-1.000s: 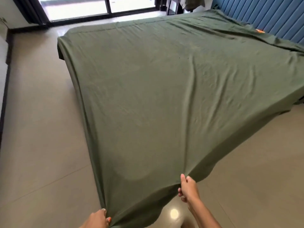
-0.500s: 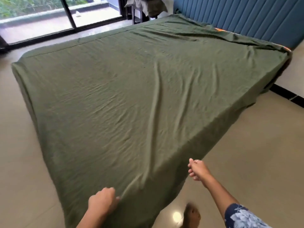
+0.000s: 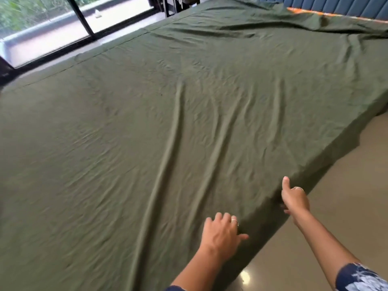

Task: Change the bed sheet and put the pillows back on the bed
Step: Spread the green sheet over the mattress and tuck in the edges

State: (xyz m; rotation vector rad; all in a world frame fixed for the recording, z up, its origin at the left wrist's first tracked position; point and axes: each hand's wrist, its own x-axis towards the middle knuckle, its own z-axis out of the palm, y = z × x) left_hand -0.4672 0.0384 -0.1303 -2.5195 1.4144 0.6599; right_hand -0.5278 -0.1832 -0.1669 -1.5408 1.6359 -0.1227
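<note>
A dark green bed sheet (image 3: 168, 122) lies spread over the whole bed, with long creases running toward me. My left hand (image 3: 220, 233) rests palm down on the sheet near the bed's near right edge, fingers spread and relaxed. My right hand (image 3: 294, 198) is at that same edge a little farther along. Its thumb points up against the fabric and its fingers curl into the sheet where it drops over the side. No pillows are in view.
A blue padded headboard (image 3: 346, 5) runs along the far right, with an orange patterned strip (image 3: 336, 14) showing beside the sheet's rumpled far edge. Glass sliding doors (image 3: 63, 28) stand beyond the bed. Shiny tiled floor (image 3: 336, 185) lies to my right.
I have let go of the sheet's corner and stepped closer. My left hand moved forward onto the sheet's top, and my right hand went from free air to the sheet at the bed's edge.
</note>
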